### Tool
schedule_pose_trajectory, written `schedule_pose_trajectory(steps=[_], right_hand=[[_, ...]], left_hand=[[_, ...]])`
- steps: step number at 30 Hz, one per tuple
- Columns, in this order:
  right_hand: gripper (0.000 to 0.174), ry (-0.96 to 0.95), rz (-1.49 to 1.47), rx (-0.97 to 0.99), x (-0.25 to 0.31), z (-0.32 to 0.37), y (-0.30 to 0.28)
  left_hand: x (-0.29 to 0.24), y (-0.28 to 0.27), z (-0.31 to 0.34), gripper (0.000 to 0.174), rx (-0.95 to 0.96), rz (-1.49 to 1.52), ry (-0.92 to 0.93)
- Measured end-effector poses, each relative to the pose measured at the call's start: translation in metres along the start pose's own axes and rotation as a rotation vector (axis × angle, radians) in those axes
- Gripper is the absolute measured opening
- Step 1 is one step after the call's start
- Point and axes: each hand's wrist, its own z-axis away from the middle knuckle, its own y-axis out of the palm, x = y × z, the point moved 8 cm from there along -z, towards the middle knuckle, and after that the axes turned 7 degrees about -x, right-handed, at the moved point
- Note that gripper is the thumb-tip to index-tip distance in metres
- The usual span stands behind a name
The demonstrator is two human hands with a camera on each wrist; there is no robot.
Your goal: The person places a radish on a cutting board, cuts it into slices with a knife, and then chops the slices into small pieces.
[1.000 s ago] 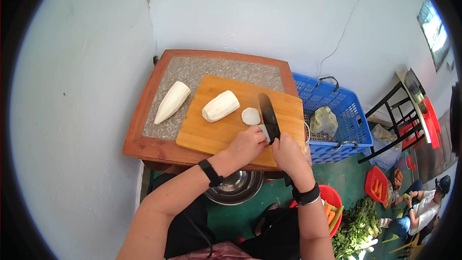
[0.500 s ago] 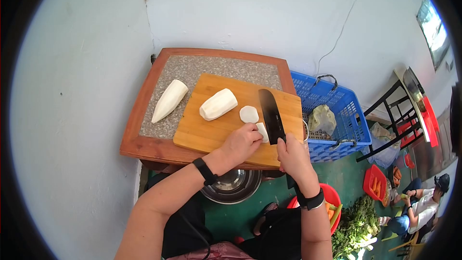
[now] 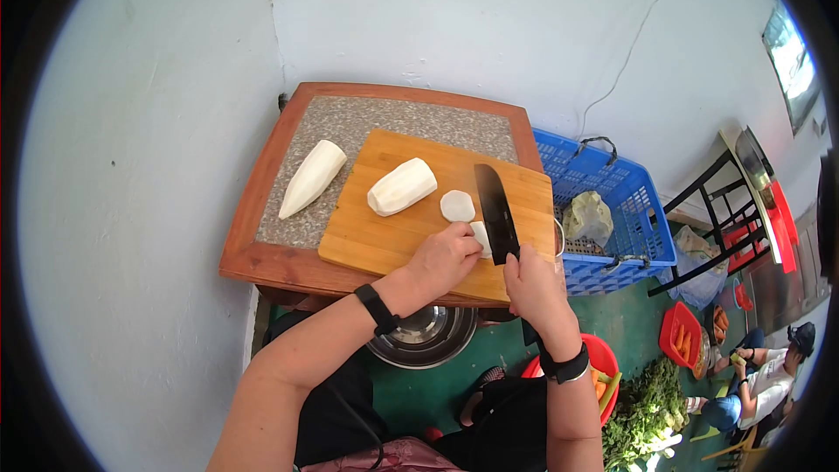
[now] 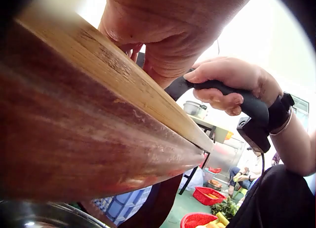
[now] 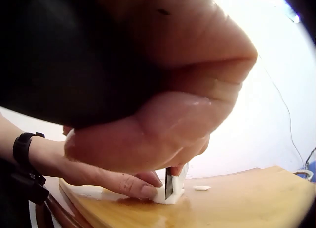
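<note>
My left hand (image 3: 444, 260) holds a short piece of peeled white radish (image 3: 481, 236) on a wooden cutting board (image 3: 384, 245), with fingertips and thumb at its left side. My right hand (image 3: 537, 293) grips the black handle of a kitchen knife (image 3: 498, 214), its dark blade pointing away from me along the piece's right side. In the right wrist view the blade (image 5: 169, 184) stands upright against the white piece (image 5: 173, 197). A round radish slice (image 3: 457, 206) lies flat just beyond my left fingers. Farther left on the board is a thick radish chunk (image 3: 402, 187).
A tapered radish piece (image 3: 313, 179) lies on the stone-topped table (image 3: 350, 114), left of the board. A blue crate (image 3: 642, 201) stands against its right side. Below are a metal basin (image 3: 428, 350), a red basket (image 3: 603, 354) and leafy greens (image 3: 647, 411). Another person (image 3: 773, 380) sits at far right.
The knife's handle end and my right hand have swung slightly right, and the blade has straightened beside the radish piece. My left hand stays on the piece.
</note>
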Motion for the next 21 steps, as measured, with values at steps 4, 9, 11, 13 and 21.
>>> schedule_pose_trajectory(steps=[4,9,11,13,21], right_hand=[[0.025,0.085,-0.026,0.086,0.009,0.009,-0.005],[0.026,0.086,-0.007,0.123,0.006,0.001,0.002],[0.030,0.038,0.041,0.084,0.003,-0.004,0.008],[0.031,0.008,0.058,0.041,0.000,-0.007,0.015],[0.029,0.225,-0.169,0.118,-0.003,-0.005,-0.003]], left_hand=[[-0.002,-0.001,-0.001,0.009,0.010,0.013,-0.012],[0.001,0.003,0.000,0.010,0.014,0.006,-0.013],[0.001,0.002,-0.001,0.009,0.011,-0.004,-0.009],[0.000,0.002,0.001,0.009,0.007,-0.010,-0.014],[0.001,0.000,0.000,0.008,-0.006,0.019,-0.010]])
